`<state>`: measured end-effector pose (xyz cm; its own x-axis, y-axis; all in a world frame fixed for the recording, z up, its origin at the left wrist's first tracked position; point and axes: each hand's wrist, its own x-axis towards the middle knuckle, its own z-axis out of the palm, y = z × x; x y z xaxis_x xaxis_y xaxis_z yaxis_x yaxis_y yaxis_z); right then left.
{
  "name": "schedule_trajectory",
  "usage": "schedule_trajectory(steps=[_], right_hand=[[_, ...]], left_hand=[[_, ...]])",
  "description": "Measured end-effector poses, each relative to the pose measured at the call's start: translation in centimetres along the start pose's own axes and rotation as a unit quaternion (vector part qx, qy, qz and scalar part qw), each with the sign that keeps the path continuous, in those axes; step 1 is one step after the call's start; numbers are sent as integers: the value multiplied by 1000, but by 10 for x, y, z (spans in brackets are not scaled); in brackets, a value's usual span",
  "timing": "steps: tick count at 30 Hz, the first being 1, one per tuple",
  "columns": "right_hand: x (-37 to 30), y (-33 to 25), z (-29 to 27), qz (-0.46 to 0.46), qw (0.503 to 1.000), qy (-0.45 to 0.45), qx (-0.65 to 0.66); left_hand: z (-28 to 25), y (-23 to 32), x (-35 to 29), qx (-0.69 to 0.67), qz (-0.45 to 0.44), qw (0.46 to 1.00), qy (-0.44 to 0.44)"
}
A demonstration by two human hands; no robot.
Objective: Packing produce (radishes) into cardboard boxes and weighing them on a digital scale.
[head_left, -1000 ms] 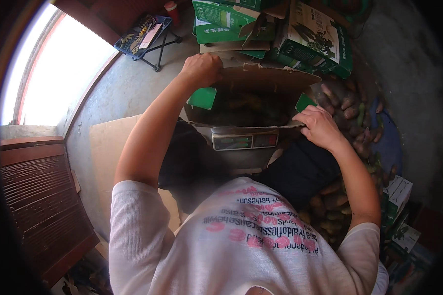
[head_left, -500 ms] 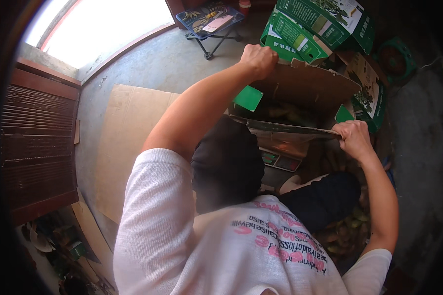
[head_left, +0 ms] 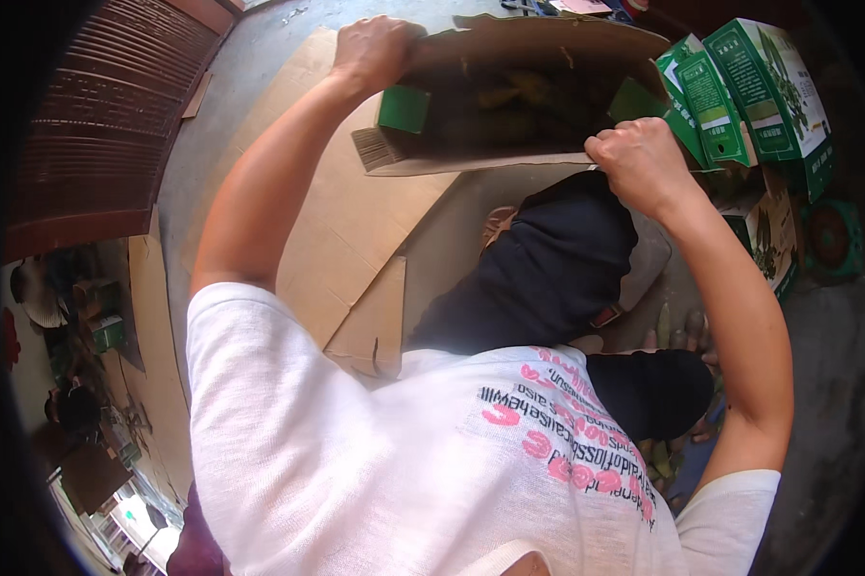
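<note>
An open brown cardboard box (head_left: 471, 158) with green flaps is held up off the floor in front of me. My left hand (head_left: 373, 50) grips its far left rim. My right hand (head_left: 634, 158) is closed on its near right edge. Yellowish, elongated produce (head_left: 509, 96) lies inside, dim and hard to make out. My black trousers (head_left: 543, 269) show below the box.
Flattened cardboard sheets (head_left: 356, 221) lie on the concrete floor to the left. Several green printed cartons (head_left: 749, 91) are stacked at the upper right. A dark wooden louvred shutter (head_left: 106, 106) stands at the upper left. Loose tubers (head_left: 677, 326) lie near my feet.
The box has swung to the left with both hands still on it. The view has turned with it, the window leaving the frame and the flat cardboard coming beneath the box.
</note>
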<state>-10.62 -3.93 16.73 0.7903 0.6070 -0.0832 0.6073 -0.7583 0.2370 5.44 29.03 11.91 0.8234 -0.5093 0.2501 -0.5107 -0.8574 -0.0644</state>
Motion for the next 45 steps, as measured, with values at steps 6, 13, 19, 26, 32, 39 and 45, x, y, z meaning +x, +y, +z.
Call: schedule_trajectory(steps=[6, 13, 19, 26, 32, 39, 45], right_hand=[[91, -126, 9, -82, 985, 0, 153], [124, -311, 28, -182, 890, -14, 419], [83, -257, -13, -269, 853, 57, 443], [-37, -99, -24, 79, 811, 310, 489], [-192, -46, -8, 373, 748, 407, 369], [-409, -59, 49, 653, 561, 466, 206], [-531, -57, 114, 738, 365, 493, 282]], left_hand=[[-67, -115, -118, 115, -14, 989, -89], [-90, -198, -236, 140, -5, 960, -243], [-56, -257, -392, 115, -136, 937, -302], [-24, -286, -494, 160, -365, 862, -314], [-45, -383, -398, -151, -833, 473, -243], [10, -156, -100, 156, -57, 959, -229], [-10, 182, 7, -255, 155, 955, 3]])
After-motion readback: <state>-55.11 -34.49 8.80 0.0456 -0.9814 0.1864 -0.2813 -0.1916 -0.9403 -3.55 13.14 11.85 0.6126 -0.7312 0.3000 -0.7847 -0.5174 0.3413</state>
